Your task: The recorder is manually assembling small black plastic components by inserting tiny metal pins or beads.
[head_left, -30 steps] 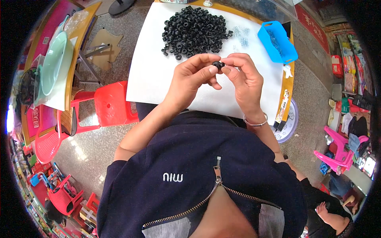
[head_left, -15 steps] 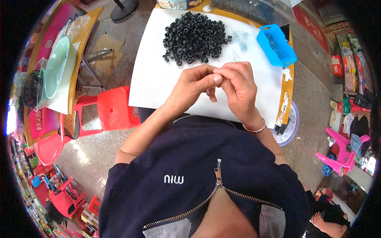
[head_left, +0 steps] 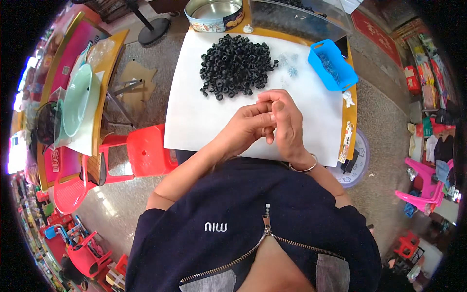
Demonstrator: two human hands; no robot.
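Over the near part of a white-covered table (head_left: 194, 131), my two hands meet. My left hand (head_left: 248, 125) is closed in a pinch, its thumb reaching toward the other hand. My right hand (head_left: 288, 127) is curled with the fingers bent in against the left fingertips. Whatever sits between the fingers is hidden or too small to name. Beyond the hands lies a heap of small black ring-like parts (head_left: 236, 65). Right of it, tiny clear-bluish pieces (head_left: 292, 71) are scattered on the white sheet. A blue plastic basket (head_left: 343, 80) at the right holds more of these small pieces.
A round tin (head_left: 194, 24) and a clear bin (head_left: 301, 22) with black parts stand along the far edge. At the left are a red stool (head_left: 152, 151) and a side table with a green basin (head_left: 80, 100). A purple-rimmed round tub (head_left: 360, 165) sits low at right.
The view has shifted, so the table sits lower and the tin shows more fully. My right hand has turned more upright, its fingers curling over the left fingertips.
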